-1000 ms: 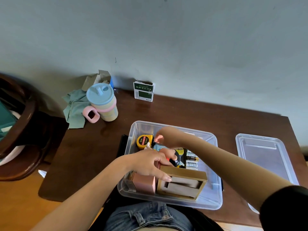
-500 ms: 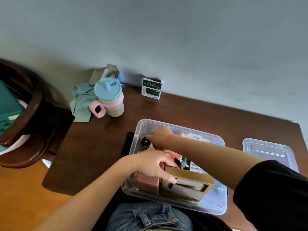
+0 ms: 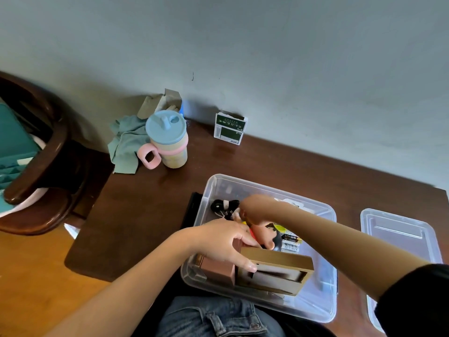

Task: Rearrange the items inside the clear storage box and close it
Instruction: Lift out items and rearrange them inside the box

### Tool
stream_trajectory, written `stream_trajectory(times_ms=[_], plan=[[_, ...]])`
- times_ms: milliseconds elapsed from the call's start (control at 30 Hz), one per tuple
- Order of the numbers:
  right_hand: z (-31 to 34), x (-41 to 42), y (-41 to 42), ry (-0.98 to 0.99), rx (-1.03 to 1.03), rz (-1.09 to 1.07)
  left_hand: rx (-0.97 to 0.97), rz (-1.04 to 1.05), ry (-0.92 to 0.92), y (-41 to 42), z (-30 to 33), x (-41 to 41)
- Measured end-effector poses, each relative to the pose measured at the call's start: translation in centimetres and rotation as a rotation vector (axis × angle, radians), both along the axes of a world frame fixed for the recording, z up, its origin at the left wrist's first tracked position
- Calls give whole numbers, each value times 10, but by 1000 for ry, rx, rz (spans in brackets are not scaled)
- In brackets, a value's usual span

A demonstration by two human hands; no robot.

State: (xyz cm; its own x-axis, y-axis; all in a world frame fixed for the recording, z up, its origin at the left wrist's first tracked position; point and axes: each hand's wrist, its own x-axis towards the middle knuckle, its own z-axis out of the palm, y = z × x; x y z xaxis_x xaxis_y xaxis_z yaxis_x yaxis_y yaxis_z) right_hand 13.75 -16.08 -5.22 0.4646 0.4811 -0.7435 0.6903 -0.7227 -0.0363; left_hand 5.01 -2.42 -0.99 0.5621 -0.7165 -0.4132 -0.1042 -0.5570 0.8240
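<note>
Clear plastic storage box (image 3: pixel 213 188), rectangular and lidless, sits on the dark brown wooden table (image 3: pixel 145 215) at about 5 o'clock in the head view, its near edge at the table's front edge above our denim-clad lap (image 3: pixel 218 317). Its clear plastic lid (image 3: pixel 398 234) lies flat on the table just beside the box, at 3 o'clock from it.

Inside the box we note: a tan rectangular cardboard frame box (image 3: pixel 274 271) standing on edge along the near wall; a reddish-brown small box (image 3: pixel 218 269) touching its left side; a black coiled cable with a white band (image 3: pixel 223 206) in the far-left corner; a small cartoon figurine with black hair and red top (image 3: pixel 269 235) in the middle; a pack of batteries (image 3: pixel 290 242) just right of it.

Our left hand (image 3: pixel 223 242) rests over the reddish-brown box, fingers curled, thumb pressed on the front face of the tan frame box. Our right hand (image 3: pixel 255 206) reaches across to the far-left area beside the cable; its fingers point down and are hidden, so we cannot tell whether they hold anything.

At 11 o'clock from the box: a pastel lidded cup with pink handle (image 3: pixel 167 142), a green-grey crumpled cloth (image 3: pixel 126 144), an opened grey carton (image 3: pixel 162 103). At 12 o'clock, against the wall, a small green-and-white packet (image 3: pixel 230 130). A dark wooden chair (image 3: pixel 48 166) stands at 9 o'clock.
</note>
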Motion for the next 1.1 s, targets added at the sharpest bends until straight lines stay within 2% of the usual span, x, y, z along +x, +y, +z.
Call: stream_trajectory(times_ms=[300,833,1000,1100], plan=[[-20,-2,-2,-25,177,-150,-19,-45,-109,3,2,-6],[-42,4,21,130,-24,-186,38,-43,-44,2,1,-5],[-37,7,21,215,20,-170,16,-42,-57,2,2,-4],[-28,3,14,122,120,-126,4,-37,-54,3,1,-4]])
